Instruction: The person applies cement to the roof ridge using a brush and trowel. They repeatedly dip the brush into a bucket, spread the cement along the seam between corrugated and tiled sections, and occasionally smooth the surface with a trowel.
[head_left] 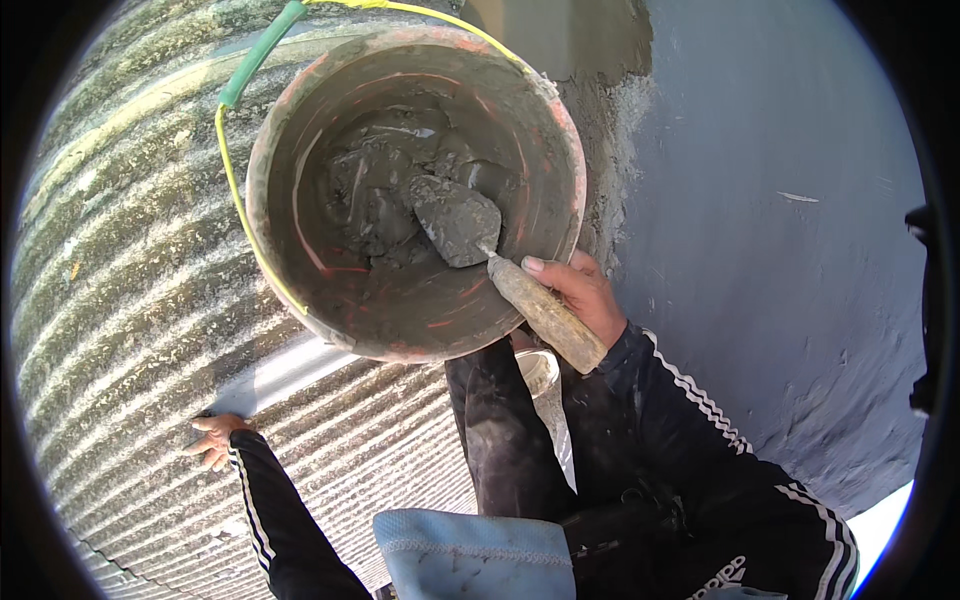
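Note:
A round bucket (414, 348) with a mortar-smeared rim is close in front of me, holding wet grey mortar (375, 190). A pointed trowel (548, 312) lies with its coated blade in the mortar and its worn handle across the rim. My right hand (590, 300) grips the bucket's near right rim, thumb over the inside and beside the trowel handle; its other fingers are partly hidden. My left hand (213, 440) is out to the left with fingers spread, against the corrugated roofing sheet (130, 310).
A smooth grey plastered wall (760, 220) rises on the right, with a damp mortar patch (560, 35) at the top. The bucket's yellow wire handle (232, 170) has a green grip (262, 55). A smaller pale container (540, 372) stands beside my legs, beneath the bucket.

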